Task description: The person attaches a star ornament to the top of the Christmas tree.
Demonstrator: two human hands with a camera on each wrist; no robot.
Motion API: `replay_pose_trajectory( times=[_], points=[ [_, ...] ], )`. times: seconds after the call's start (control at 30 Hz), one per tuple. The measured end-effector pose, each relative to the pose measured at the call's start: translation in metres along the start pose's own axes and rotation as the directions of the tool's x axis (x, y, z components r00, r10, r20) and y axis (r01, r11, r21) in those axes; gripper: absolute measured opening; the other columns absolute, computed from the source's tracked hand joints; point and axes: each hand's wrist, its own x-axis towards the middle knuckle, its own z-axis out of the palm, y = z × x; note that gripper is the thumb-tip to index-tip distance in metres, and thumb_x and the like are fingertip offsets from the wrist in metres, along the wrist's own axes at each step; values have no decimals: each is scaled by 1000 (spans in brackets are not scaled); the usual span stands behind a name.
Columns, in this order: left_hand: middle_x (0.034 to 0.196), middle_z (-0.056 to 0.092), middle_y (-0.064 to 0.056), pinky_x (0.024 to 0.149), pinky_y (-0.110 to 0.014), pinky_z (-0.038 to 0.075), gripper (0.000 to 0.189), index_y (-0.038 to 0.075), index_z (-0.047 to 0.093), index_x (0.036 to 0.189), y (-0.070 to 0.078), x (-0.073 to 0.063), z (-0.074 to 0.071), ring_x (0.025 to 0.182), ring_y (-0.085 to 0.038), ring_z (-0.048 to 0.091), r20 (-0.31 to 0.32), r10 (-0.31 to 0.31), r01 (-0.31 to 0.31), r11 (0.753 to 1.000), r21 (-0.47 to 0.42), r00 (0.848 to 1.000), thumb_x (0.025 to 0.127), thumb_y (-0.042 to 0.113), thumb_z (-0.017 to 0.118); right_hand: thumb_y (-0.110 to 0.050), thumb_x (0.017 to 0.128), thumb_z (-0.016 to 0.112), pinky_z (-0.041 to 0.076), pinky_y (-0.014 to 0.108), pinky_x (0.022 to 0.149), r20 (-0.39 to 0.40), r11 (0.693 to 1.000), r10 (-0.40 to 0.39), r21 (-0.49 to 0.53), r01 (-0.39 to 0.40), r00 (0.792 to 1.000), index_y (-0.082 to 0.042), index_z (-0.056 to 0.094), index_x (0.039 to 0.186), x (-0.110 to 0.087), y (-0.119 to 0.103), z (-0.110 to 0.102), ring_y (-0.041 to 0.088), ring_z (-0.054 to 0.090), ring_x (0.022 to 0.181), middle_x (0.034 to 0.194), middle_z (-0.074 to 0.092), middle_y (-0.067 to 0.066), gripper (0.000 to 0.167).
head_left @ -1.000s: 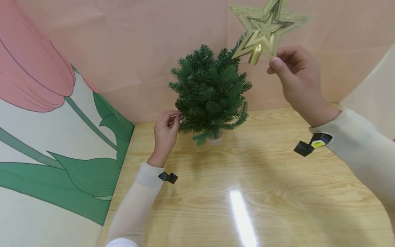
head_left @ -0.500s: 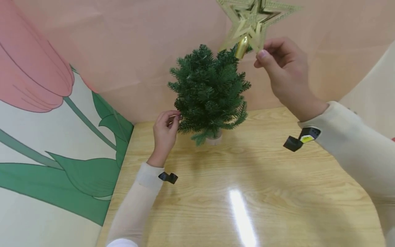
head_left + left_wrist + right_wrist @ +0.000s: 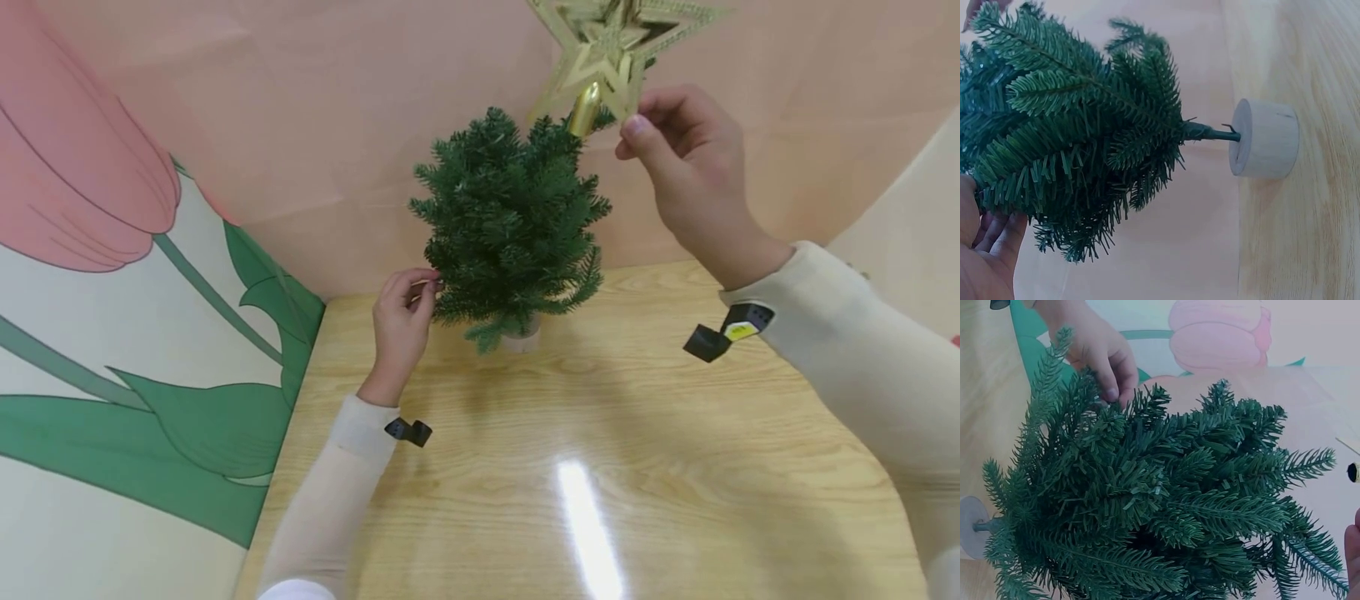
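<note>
A small green artificial Christmas tree (image 3: 510, 217) stands upright on a round pale wooden base (image 3: 1272, 140). My left hand (image 3: 401, 317) is at the tree's left side, thumb and fingertips pinching a branch, as the right wrist view also shows. Up and to the right of the treetop, my right hand (image 3: 701, 162) pinches a gold star tree topper (image 3: 613, 37) by one lower point. The star's gold socket (image 3: 585, 110) points down, apart from the treetop in the right wrist view. In the head view, the frame cuts off the star's upper tip.
The wood-grain table (image 3: 600, 400) carries the tree near its back edge. Behind it hangs a pink backdrop (image 3: 360, 108). A tulip-patterned panel (image 3: 195, 433) borders the table on the left. Small black cameras sit on both wrists.
My right hand has moved left and slightly up with the star, bringing it closer to above the treetop; it slowed in the last half second. The left hand and tree have stayed put.
</note>
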Motion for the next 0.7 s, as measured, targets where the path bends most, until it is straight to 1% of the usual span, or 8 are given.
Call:
replay_pose_trajectory(
  times=[0.27,0.4,0.53,0.67,0.7],
  points=[
    [105,58,-20,81,-29,58,16,-9,65,106,0,1,0,95,-30,68,-1,9,-9,1000,-8,1000,97,-5,54,5,94,59,54,28,76,10,999,-31,-41,31,999,4,66,100,6,-1,3,22,61,74,86,64,16,9],
    [105,58,-19,81,-29,58,15,-8,65,106,-3,1,1,96,-31,68,3,-1,1,1000,-8,1000,97,-4,54,4,94,60,54,28,76,15,999,-25,-46,26,1000,4,66,100,8,1,5,21,62,74,85,63,14,9],
    [105,58,-19,80,-28,58,16,-7,66,106,-2,1,0,95,-30,68,5,4,-4,1000,-9,1000,97,-4,54,5,94,60,53,26,77,6,999,32,-17,-31,999,3,65,100,12,0,7,20,62,75,85,63,13,9],
    [104,58,-20,79,-27,58,16,-6,66,107,0,0,0,94,-30,68,-4,14,-14,1000,-3,1000,97,-5,54,6,92,61,52,25,78,-4,992,118,54,-118,993,5,65,98,16,-6,13,20,61,75,85,62,13,7],
    [104,58,-20,79,-26,58,16,-6,66,106,0,0,-1,94,-30,68,-6,16,-16,1000,-3,1000,97,-5,54,6,92,61,52,25,78,-1,992,117,50,-117,993,5,65,98,17,-7,14,20,61,75,84,62,13,7]
  ],
)
